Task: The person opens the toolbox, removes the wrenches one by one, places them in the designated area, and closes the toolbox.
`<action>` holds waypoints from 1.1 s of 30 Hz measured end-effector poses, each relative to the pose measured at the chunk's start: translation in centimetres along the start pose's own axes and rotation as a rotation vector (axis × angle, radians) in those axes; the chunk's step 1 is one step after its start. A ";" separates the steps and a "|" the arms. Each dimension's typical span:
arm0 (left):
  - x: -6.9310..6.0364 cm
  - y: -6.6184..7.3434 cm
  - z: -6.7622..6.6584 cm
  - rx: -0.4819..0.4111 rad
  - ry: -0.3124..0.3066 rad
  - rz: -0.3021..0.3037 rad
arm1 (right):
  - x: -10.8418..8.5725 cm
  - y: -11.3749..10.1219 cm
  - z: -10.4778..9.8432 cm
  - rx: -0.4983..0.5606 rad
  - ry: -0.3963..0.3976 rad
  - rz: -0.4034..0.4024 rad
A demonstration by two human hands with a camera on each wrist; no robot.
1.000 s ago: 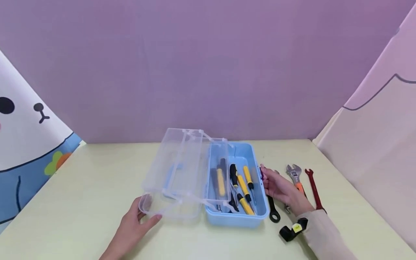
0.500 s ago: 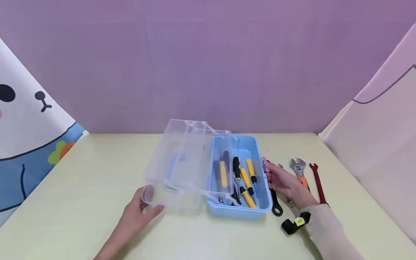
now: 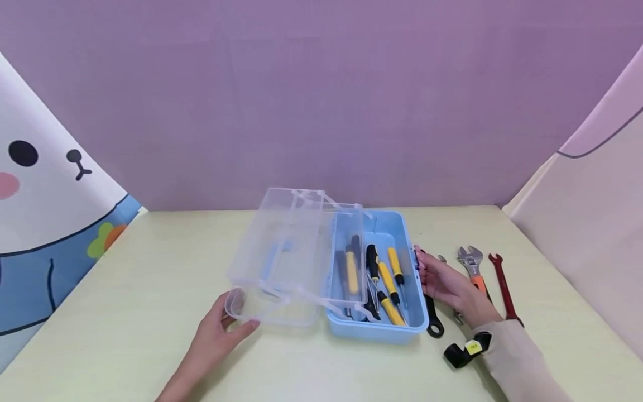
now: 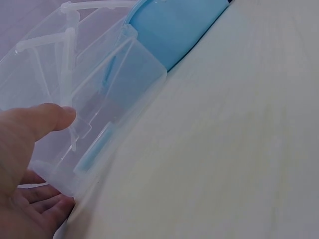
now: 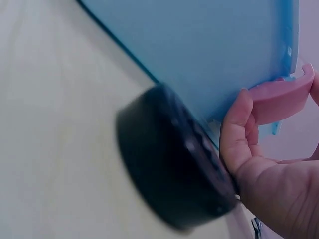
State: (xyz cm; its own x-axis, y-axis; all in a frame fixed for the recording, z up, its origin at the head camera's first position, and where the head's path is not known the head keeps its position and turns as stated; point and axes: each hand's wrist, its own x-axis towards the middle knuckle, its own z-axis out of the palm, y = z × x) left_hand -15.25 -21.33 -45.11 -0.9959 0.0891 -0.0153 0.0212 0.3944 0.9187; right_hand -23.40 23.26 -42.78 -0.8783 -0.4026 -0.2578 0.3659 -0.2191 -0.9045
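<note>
A blue toolbox (image 3: 379, 334) stands on the table, its clear lid (image 3: 251, 262) swung out to the left. Several screwdrivers (image 3: 390, 310) with yellow or black handles lie inside, some seen through clear plastic. My left hand (image 3: 213, 338) holds the lid's near left corner. In the left wrist view its thumb (image 4: 52, 119) lies along the lid's side, the fingers (image 4: 52, 204) at the lower corner. At the box's right side, my right hand (image 3: 452, 290) pinches a pink latch (image 5: 281, 99) between thumb and fingers.
Right of the box lie a black ring wrench (image 3: 434, 324), an adjustable wrench (image 3: 471, 259) with orange on its handle and a red wrench (image 3: 504, 285). A dark rounded object (image 5: 169, 159) looms close in the right wrist view. A purple backdrop (image 3: 321, 106) rises behind the table.
The head view has shifted, moving the whole scene slightly to the right in the picture. Both hands keep their places on the lid and the latch.
</note>
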 end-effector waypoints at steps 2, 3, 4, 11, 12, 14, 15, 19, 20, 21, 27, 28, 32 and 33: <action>0.2 0.1 0.1 -0.022 0.001 -0.005 | -0.1 -0.1 -0.2 -0.003 -0.005 -0.001; 0.2 0.2 0.0 -0.018 0.006 -0.009 | -0.1 -0.1 -0.2 -0.002 -0.009 0.001; 0.1 0.1 -0.1 -0.015 0.011 -0.014 | -0.1 -0.1 -0.1 0.003 -0.013 0.005; 0.1 1.2 -1.2 0.066 0.080 0.033 | 0.1 0.2 0.4 0.042 -0.008 -0.003; 0.1 1.4 -1.5 0.080 0.093 0.055 | 0.2 0.2 0.5 0.046 -0.007 -0.004; 0.0 1.7 -1.9 0.096 0.119 0.105 | 0.4 0.3 0.7 0.056 -0.011 -0.004; 0.0 1.8 -2.0 0.112 0.135 0.132 | 0.5 0.4 0.8 0.057 -0.017 -0.003; -0.1 2.2 -2.4 0.171 0.200 0.237 | 0.9 0.6 1.2 0.045 -0.027 -0.010; -0.1 2.3 -2.5 0.183 0.213 0.264 | 1.0 0.6 1.2 0.040 -0.026 -0.013; -0.1 2.4 -2.5 0.196 0.225 0.294 | 1.0 0.6 1.2 0.036 -0.023 -0.016; 0.0 3.7 -2.9 0.297 0.277 0.433 | 0.9 0.5 1.3 0.024 -0.018 -0.016; 0.0 3.9 -2.9 0.312 0.284 0.451 | 0.8 0.5 1.3 0.023 -0.019 -0.015; -0.1 5.0 -3.2 0.357 0.311 0.534 | 0.8 0.5 1.6 0.021 -0.026 -0.014; -0.1 5.3 -3.3 0.369 0.318 0.554 | 0.8 0.5 1.6 0.022 -0.030 -0.015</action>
State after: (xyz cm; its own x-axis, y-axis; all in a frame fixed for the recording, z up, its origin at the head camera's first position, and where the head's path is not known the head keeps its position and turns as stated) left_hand -15.30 -22.23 -38.91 -0.8067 0.1170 0.5792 0.5010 0.6552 0.5654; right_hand -23.40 21.41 -42.92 -0.8745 -0.4251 -0.2336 0.3594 -0.2444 -0.9006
